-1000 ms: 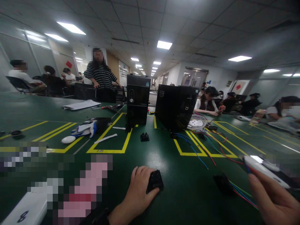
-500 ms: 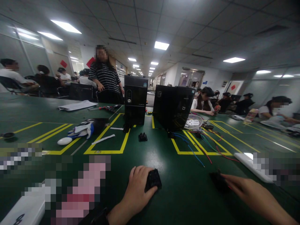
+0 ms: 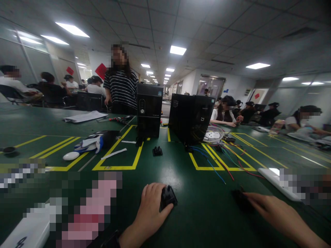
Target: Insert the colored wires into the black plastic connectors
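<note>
Bright ceiling panels (image 3: 178,50) light a busy room, and before you spreads a dark green tabletop (image 3: 204,206) marked with yellow tape (image 3: 115,168). Your left hand (image 3: 153,206) is curled round the left side of a squarish black plastic piece with raised prongs (image 3: 170,197), thumb along its near edge and fingers over the far side, so that grip is closed; the piece sits on the tabletop, slightly left of your right hand's reach. Your right hand (image 3: 271,208) has thumb and fingers drawn together at the edge of a dark, flat black part (image 3: 241,199); that spot is too dim to tell whether you have hold of it or only touch it.

As far as shows, nothing is joined: the two black items are well apart, and a similar pronged black plastic piece (image 3: 157,151) lies loose farther off. Thin red, blue and green wires (image 3: 229,163) trail by a round white plastic grille (image 3: 213,134), at least one blue end free. Two upright black computer cases (image 3: 148,115) stand beyond, untouched by you. How much remains, I can't judge.
</note>
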A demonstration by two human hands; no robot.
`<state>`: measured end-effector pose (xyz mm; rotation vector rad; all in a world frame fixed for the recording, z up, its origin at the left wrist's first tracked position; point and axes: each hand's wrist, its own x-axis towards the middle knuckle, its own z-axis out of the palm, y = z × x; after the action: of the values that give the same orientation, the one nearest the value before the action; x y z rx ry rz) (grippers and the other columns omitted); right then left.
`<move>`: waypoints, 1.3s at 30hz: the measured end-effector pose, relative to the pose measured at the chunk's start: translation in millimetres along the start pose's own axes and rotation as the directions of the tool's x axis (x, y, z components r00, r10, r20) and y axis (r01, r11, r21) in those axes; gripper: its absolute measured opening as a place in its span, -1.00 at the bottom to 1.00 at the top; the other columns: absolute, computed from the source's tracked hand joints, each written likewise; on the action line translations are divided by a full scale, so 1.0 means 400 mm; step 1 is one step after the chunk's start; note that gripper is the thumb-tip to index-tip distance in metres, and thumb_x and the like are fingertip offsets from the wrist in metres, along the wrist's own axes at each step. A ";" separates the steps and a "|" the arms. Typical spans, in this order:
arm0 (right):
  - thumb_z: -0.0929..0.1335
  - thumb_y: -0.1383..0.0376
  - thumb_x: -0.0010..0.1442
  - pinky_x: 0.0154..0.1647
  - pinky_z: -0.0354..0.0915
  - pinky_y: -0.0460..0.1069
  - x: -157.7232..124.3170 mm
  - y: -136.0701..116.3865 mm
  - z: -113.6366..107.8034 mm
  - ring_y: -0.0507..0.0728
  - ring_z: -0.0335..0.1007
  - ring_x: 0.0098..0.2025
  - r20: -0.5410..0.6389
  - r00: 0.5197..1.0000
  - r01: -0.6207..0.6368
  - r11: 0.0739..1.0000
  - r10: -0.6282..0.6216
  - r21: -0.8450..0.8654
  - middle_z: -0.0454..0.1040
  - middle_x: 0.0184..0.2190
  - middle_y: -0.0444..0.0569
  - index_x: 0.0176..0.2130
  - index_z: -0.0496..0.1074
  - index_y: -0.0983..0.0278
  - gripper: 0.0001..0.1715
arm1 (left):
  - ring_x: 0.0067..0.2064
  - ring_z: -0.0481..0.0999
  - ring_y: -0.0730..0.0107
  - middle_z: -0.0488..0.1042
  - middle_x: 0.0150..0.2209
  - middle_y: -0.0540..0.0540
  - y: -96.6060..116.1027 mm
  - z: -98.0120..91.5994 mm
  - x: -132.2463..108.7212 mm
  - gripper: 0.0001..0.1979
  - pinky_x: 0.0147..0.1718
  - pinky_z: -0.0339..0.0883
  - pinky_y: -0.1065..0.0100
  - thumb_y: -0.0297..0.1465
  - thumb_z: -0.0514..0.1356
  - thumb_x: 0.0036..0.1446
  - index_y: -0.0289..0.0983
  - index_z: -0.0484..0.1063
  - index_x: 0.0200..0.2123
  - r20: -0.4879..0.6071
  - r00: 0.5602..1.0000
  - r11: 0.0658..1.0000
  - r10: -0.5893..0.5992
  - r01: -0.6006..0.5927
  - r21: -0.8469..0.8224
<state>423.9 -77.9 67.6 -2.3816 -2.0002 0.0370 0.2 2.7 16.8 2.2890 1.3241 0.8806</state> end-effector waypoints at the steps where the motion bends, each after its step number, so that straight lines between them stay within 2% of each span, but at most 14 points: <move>1: 0.17 0.07 0.17 -0.21 0.44 0.16 0.001 -0.004 -0.004 0.33 0.51 -0.12 0.006 1.000 0.002 1.000 -0.002 -0.002 0.58 -0.11 0.01 -0.01 0.51 0.11 -0.47 | 0.03 0.32 0.03 0.41 -0.05 -0.15 -0.002 0.002 0.000 -0.57 0.11 0.07 -0.05 -0.32 0.26 0.01 -0.24 0.35 -0.02 0.002 1.000 1.000 -0.006 0.006 0.001; 6: 0.19 0.11 0.15 -0.17 0.43 0.17 0.019 -0.023 -0.018 0.33 0.50 -0.09 0.059 0.998 -0.009 0.999 0.011 -0.039 0.56 -0.06 0.03 0.12 0.40 0.11 -0.42 | 0.08 0.29 0.00 0.38 0.01 -0.17 -0.015 0.010 -0.002 -0.48 0.13 0.05 -0.07 -0.26 0.27 0.02 -0.23 0.29 0.06 0.013 1.000 1.000 -0.018 0.018 -0.004; 14: 0.19 0.10 0.14 -0.09 0.38 0.22 0.065 0.020 0.016 0.33 0.48 -0.04 0.068 0.998 -0.017 1.000 0.016 0.009 0.54 -0.04 -0.01 0.03 0.48 0.06 -0.48 | 0.15 0.23 0.01 0.31 0.10 -0.17 -0.013 0.010 -0.007 -0.42 0.18 -0.06 -0.13 -0.31 0.26 0.01 -0.19 0.21 0.12 -0.006 1.000 1.000 0.003 -0.003 -0.016; 21: 0.23 0.11 0.12 -0.14 0.41 0.18 0.077 0.021 -0.002 0.32 0.49 -0.06 0.064 0.998 0.010 1.000 -0.011 0.021 0.55 -0.04 -0.02 -0.04 0.53 0.05 -0.53 | 0.15 0.24 0.02 0.31 0.11 -0.17 0.000 -0.002 -0.007 -0.42 0.18 -0.03 -0.10 -0.35 0.26 0.01 -0.19 0.21 0.13 -0.061 0.998 0.999 0.033 -0.034 -0.012; 25: 0.22 0.12 0.14 -0.19 0.41 0.17 0.058 -0.007 -0.011 0.33 0.49 -0.09 0.033 0.999 0.022 1.000 -0.022 0.004 0.56 -0.08 0.01 -0.04 0.53 0.07 -0.54 | 0.14 0.26 0.02 0.32 0.09 -0.17 -0.002 0.002 -0.008 -0.42 0.18 -0.02 -0.09 -0.35 0.27 -0.01 -0.19 0.23 0.11 -0.082 0.996 0.999 0.034 -0.036 -0.013; 28: 0.17 0.17 0.19 -0.29 0.41 0.10 0.044 -0.037 -0.019 0.28 0.52 -0.20 -0.006 0.998 0.063 0.997 -0.063 -0.046 0.55 -0.16 0.07 -0.05 0.54 0.14 -0.52 | 0.14 0.25 0.02 0.32 0.10 -0.16 -0.007 0.008 -0.009 -0.39 0.19 -0.05 -0.09 -0.36 0.30 -0.04 -0.19 0.23 0.11 -0.081 0.996 0.999 0.035 -0.036 -0.008; 30: 0.15 0.20 0.20 -0.34 0.41 0.08 0.037 -0.058 -0.024 0.26 0.51 -0.25 -0.061 0.993 0.099 0.990 -0.105 -0.100 0.52 -0.21 0.11 -0.06 0.54 0.20 -0.50 | 0.15 0.25 0.02 0.32 0.10 -0.16 -0.010 0.010 -0.009 -0.38 0.19 -0.07 -0.09 -0.36 0.30 -0.06 -0.20 0.23 0.11 -0.077 0.997 1.000 0.028 -0.029 -0.001; 33: 0.18 0.17 0.19 -0.26 0.40 0.10 0.032 -0.085 -0.029 0.29 0.48 -0.19 -0.182 0.968 0.145 0.976 -0.174 -0.163 0.51 -0.18 0.14 -0.04 0.53 0.24 -0.50 | 0.14 0.25 0.01 0.33 0.10 -0.16 -0.009 0.010 -0.008 -0.36 0.18 -0.05 -0.08 -0.35 0.31 -0.08 -0.21 0.23 0.11 -0.070 0.998 1.000 0.011 -0.010 0.012; 36: 0.23 0.11 0.14 -0.19 0.38 0.18 0.027 -0.097 -0.023 0.36 0.44 -0.11 -0.246 0.958 0.096 0.972 -0.149 -0.214 0.49 -0.08 0.17 0.05 0.46 0.25 -0.44 | 0.13 0.27 0.00 0.35 0.08 -0.18 -0.005 0.008 -0.007 -0.35 0.16 -0.01 -0.05 -0.34 0.31 -0.09 -0.23 0.24 0.11 -0.071 0.997 0.999 -0.010 0.013 0.030; 39: 0.26 0.11 0.07 -0.20 0.37 0.24 0.020 -0.090 -0.008 0.41 0.44 -0.08 -0.199 0.979 -0.011 0.967 -0.041 -0.254 0.49 -0.02 0.19 0.13 0.39 0.26 -0.35 | 0.11 0.28 -0.02 0.36 0.06 -0.18 -0.002 0.004 -0.006 -0.34 0.13 0.03 -0.03 -0.31 0.32 -0.12 -0.23 0.25 0.10 -0.073 0.997 0.999 -0.026 0.029 0.046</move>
<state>390.1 -63.8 72.2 -2.3937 -2.0328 -0.4729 -0.3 1.1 14.4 2.2878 1.4178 0.9405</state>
